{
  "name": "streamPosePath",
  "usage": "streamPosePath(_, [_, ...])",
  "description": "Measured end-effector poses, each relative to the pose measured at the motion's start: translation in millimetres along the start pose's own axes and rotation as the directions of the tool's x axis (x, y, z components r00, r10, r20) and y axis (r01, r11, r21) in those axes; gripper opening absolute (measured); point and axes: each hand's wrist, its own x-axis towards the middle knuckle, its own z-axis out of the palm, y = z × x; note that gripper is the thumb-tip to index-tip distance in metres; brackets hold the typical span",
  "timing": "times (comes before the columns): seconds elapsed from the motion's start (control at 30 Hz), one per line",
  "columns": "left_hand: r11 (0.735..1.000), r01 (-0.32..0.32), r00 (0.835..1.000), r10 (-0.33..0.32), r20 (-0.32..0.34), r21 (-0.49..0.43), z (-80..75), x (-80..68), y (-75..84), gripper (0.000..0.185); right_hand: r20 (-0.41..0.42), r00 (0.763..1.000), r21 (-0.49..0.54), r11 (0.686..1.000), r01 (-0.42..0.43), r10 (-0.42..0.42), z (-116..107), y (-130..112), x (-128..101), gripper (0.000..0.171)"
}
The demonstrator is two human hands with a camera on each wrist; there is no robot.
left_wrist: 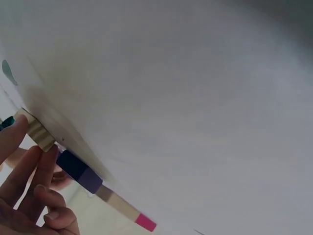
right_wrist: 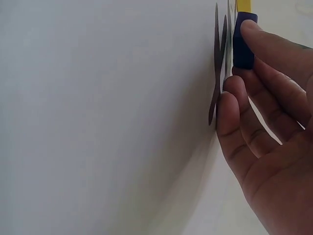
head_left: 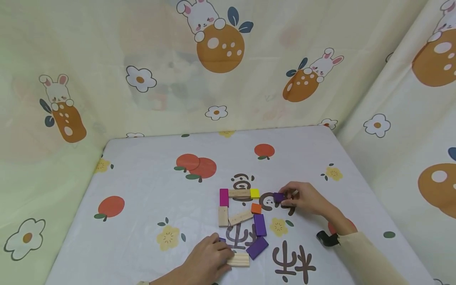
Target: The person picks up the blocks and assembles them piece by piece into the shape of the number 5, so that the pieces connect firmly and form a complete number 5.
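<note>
My right hand (head_left: 286,196) pinches a small dark purple block (head_left: 278,197) just right of the yellow block (head_left: 254,193). The right wrist view shows the same purple block (right_wrist: 243,41) under my fingertips (right_wrist: 254,29), with the yellow block (right_wrist: 243,5) beyond it. Near the front edge, my left hand (head_left: 221,253) grips the left end of a plain wooden block (head_left: 239,259). In the left wrist view my fingers (left_wrist: 39,161) touch that wooden block (left_wrist: 36,131), beside a purple block (left_wrist: 78,169).
Between the hands lie a magenta block (head_left: 223,197), three plain wooden blocks (head_left: 239,193), an orange block (head_left: 256,208) and two long purple blocks (head_left: 259,225). The table (head_left: 142,198) has a fruit-print cloth. Rabbit-print curtains close in the back and right sides.
</note>
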Motion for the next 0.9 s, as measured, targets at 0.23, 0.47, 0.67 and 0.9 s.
streamPosePath(0.23, [1.0, 0.007, 1.0, -0.007, 0.007, -0.016, -0.6, 0.1, 0.5, 0.026, 0.004, 1.0, 0.011, 1.0, 0.001, -0.002, 2.1, 1.4, -5.4, 0.031])
streamPosePath(0.47, [1.0, -0.01, 1.0, 0.01, -0.021, -0.01, 1.3, -0.2, 0.5, 0.025, 0.011, 1.0, -0.012, 1.0, 0.023, -0.023, 5.0, 2.9, -8.5, 0.034])
streamPosePath(0.67, [1.0, -0.004, 1.0, 0.004, -0.028, -0.016, 0.3, 0.3, 0.5, 0.024, 0.012, 1.0, -0.012, 1.0, 0.028, -0.028, 5.6, 2.4, -9.8, 0.035])
streamPosePath(0.9, [0.988, 0.144, 0.99, -0.143, 0.017, -0.057, -16.4, 3.9, -5.9, 0.024, 0.015, 1.0, -0.019, 1.0, 0.021, -0.021, 4.6, 0.1, -8.7, 0.034])
